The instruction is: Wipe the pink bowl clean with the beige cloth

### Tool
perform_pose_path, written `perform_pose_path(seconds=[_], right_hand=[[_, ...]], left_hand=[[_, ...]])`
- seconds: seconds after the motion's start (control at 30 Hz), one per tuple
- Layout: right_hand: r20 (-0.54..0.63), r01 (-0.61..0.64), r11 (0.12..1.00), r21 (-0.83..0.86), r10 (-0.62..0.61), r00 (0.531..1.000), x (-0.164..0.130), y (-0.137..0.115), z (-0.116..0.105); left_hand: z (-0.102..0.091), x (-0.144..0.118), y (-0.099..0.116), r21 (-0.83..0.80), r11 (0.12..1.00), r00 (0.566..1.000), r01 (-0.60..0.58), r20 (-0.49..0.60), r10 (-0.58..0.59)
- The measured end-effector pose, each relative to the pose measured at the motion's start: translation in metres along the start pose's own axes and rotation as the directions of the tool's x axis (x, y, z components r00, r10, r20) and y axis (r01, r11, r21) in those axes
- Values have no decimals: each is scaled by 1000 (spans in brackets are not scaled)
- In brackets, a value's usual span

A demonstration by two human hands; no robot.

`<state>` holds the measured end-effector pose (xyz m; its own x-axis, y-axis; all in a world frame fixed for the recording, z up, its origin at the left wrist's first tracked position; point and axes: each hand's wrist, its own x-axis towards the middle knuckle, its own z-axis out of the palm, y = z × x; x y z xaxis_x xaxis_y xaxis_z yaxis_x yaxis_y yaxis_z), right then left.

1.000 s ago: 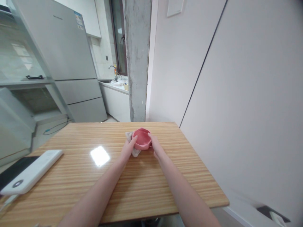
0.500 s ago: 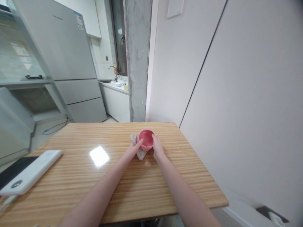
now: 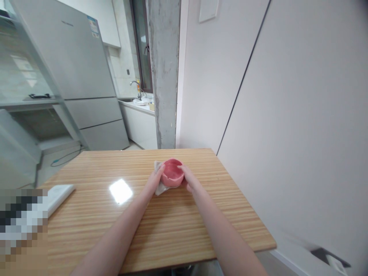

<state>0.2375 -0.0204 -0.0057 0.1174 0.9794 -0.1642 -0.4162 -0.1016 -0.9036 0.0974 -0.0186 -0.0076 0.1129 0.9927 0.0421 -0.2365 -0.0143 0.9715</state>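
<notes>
A small pink bowl (image 3: 172, 174) sits near the far edge of the wooden table (image 3: 178, 226), at about twelve o'clock from the person. The left hand (image 3: 154, 180) presses against its nine o'clock side, fingers closed around a pale cloth (image 3: 159, 188) tucked under and beside the bowl, seemingly so the fabric meets the surface. The right hand (image 3: 188, 179) cups the three o'clock side, thumb on the rim, apparently steadying it. A white flat device (image 3: 59, 193) lies well apart at eight o'clock.

One head-worn camera looks forward and down across the wooden table (image 3: 172, 230), kitchen beyond.
</notes>
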Motion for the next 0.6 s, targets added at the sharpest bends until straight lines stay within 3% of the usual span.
perform_pose_path(seconds=[0.23,0.33,0.43,0.53,0.6], right_hand=[[-53,48,998,27,-47,998,3,10,1],[-113,142,990,-12,-142,983,3,12,1],[-178,210,977,-34,-213,961,2,12,2],[-206,176,984,27,-167,964,1,12,3],[-201,143,988,56,-130,971,1,13,4]], left_hand=[[2,-2,4,25,1000,1000,-2,-31,2],[5,-2,2,-16,1000,996,16,-85,-17],[9,-4,-2,-83,995,998,47,-28,-49],[12,-7,-3,-77,996,998,52,48,-48],[12,-9,-1,-59,998,999,36,32,-35]])
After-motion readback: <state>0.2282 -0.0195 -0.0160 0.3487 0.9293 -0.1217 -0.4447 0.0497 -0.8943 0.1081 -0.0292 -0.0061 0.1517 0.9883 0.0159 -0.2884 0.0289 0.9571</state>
